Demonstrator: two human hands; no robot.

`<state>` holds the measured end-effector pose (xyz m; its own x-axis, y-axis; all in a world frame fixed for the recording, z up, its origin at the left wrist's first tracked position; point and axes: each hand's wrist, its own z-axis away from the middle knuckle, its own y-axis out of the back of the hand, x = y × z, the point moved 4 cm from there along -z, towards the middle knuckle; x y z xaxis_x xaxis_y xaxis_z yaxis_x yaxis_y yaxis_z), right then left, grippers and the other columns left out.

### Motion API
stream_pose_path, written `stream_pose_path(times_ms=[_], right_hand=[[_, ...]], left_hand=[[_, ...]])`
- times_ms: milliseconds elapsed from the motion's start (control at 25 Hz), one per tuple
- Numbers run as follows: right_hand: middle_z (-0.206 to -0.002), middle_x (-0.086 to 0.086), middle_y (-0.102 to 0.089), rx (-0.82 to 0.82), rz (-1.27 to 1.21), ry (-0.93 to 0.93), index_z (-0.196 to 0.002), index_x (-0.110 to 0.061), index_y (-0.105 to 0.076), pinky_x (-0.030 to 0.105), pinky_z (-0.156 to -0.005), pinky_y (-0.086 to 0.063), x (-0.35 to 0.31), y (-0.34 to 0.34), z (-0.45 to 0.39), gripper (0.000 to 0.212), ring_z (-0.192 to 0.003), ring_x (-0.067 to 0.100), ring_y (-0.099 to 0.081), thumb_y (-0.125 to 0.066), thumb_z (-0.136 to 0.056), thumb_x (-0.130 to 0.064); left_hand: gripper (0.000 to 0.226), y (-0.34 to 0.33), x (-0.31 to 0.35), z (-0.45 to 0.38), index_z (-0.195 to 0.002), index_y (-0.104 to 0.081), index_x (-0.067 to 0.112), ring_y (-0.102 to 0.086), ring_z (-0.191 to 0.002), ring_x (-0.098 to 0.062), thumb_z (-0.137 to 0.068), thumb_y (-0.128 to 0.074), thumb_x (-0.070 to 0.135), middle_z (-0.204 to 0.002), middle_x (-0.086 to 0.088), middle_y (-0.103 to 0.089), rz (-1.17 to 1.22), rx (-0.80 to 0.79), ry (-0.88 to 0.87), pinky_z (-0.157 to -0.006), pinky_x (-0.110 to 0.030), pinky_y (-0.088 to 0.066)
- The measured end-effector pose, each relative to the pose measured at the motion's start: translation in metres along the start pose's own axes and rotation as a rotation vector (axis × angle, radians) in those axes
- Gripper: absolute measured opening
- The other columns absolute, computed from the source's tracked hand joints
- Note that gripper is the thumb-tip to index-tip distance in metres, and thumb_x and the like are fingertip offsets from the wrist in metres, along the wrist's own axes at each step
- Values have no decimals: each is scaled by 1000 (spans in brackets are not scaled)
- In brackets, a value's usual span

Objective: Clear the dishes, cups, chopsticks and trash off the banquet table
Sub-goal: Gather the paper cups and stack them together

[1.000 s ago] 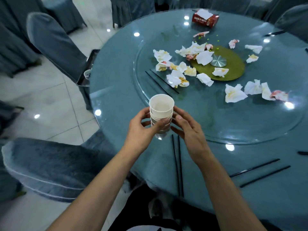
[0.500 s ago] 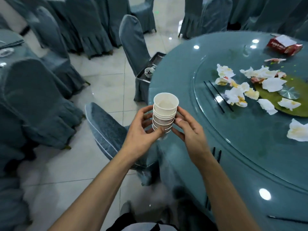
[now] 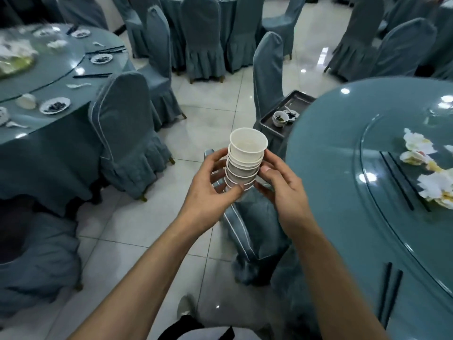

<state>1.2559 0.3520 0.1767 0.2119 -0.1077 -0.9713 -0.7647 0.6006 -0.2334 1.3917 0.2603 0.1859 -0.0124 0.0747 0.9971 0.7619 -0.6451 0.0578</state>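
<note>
A stack of several white paper cups (image 3: 246,158) is held in front of me, off the table and above the floor. My left hand (image 3: 210,190) grips its left side with curled fingers and thumb. My right hand (image 3: 282,190) grips the right side, thumb against the stack. The banquet table (image 3: 331,192) with its glass turntable lies to the right. On it lie crumpled used napkins (image 3: 416,148), a pair of black chopsticks (image 3: 402,180) on the turntable, and another pair (image 3: 389,290) near the front edge.
A grey metal tray (image 3: 269,123) holding a dirty bowl (image 3: 280,118) stands on a chair just left of the table. Covered chairs (image 3: 127,133) stand around. Another round table (image 3: 49,77) with plates and chopsticks is at the left. The floor is tiled.
My view has swung left, away from the table. Both hands kept their grip on the cup stack, which has moved off the table edge and now hangs over the floor and a chair.
</note>
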Motion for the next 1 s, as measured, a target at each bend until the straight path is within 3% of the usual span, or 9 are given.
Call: stream_pose_path(times_ms=[320, 480, 640, 800, 1000], right_hand=[[-128, -1, -69, -11, -1, -21, -143, -15, -54, 21, -92, -55, 17, -135, -38, 42, -117, 9, -66, -44, -105, -2], [-125, -10, -71, -10, 46, -48, -141, -19, -56, 20, -91, -56, 34, -182, -59, 42, -118, 8, -65, -45, -104, -4], [-117, -14, -74, -17, 48, -55, -135, -22, -59, 24, -94, -56, 47, -211, -92, 39, -116, 8, -66, -47, -103, -3], [-124, -5, -72, -25, 49, -72, -134, -26, -61, 34, -99, -55, 61, -230, -134, 39, -121, 16, -65, -49, -103, -7], [-120, -10, -73, -33, 61, -67, -125, -37, -64, 26, -93, -57, 70, -242, -194, 38, -117, 10, -66, -49, -104, -9]], left_hand=[[82, 136, -15, -39, -141, -48, 37, -59, -124, -5, -66, -82, 45, -132, 17, -61, -22, -9, -1, -101, -36, -55], [78, 186, -30, -55, -140, -49, 36, -60, -123, -7, -69, -80, 42, -130, 17, -62, -8, 1, 5, -101, -40, -55], [80, 218, -41, -79, -139, -49, 37, -60, -123, -5, -67, -80, 45, -129, 18, -63, 3, 14, 21, -100, -36, -56], [81, 242, -51, -114, -140, -47, 40, -59, -125, -6, -66, -80, 48, -132, 16, -61, -27, 30, 15, -100, -33, -55], [73, 260, -63, -174, -134, -49, 49, -59, -124, -5, -68, -79, 46, -130, 18, -62, -54, 53, -5, -100, -27, -54]])
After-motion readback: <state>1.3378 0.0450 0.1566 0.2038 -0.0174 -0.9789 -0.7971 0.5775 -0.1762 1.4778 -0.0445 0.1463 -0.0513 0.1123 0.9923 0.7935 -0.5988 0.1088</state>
